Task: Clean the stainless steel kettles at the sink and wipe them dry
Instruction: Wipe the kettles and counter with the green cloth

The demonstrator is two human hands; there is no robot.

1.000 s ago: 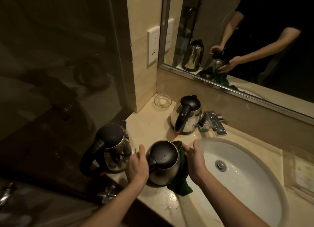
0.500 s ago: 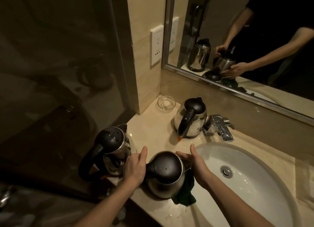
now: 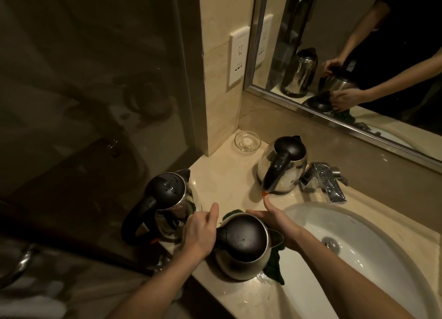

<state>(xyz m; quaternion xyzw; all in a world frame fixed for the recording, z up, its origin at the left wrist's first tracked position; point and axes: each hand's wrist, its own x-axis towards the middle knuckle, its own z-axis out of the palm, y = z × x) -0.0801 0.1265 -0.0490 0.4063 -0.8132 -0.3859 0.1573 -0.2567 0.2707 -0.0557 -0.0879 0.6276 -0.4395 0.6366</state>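
Note:
A steel kettle with a black lid (image 3: 244, 242) stands on the counter at the sink's left rim. My left hand (image 3: 199, 232) grips its black handle. My right hand (image 3: 279, 223) presses a dark green cloth (image 3: 275, 268) against the kettle's far right side, index finger pointing up. The cloth wraps behind the kettle and hangs down beside it. A second kettle (image 3: 167, 206) stands just left of my left hand, and a third kettle (image 3: 282, 165) stands at the back beside the tap.
The white basin (image 3: 373, 271) fills the right, with a chrome tap (image 3: 327, 182) behind it. A small glass dish (image 3: 247, 140) sits in the back corner. A glass partition bounds the counter's left edge; a mirror runs along the back wall. Water drops lie on the front counter.
My right hand has slid the cloth round from the kettle's near right side towards its back. The kettle has turned a little, spout now pointing right. My left hand stays on the handle.

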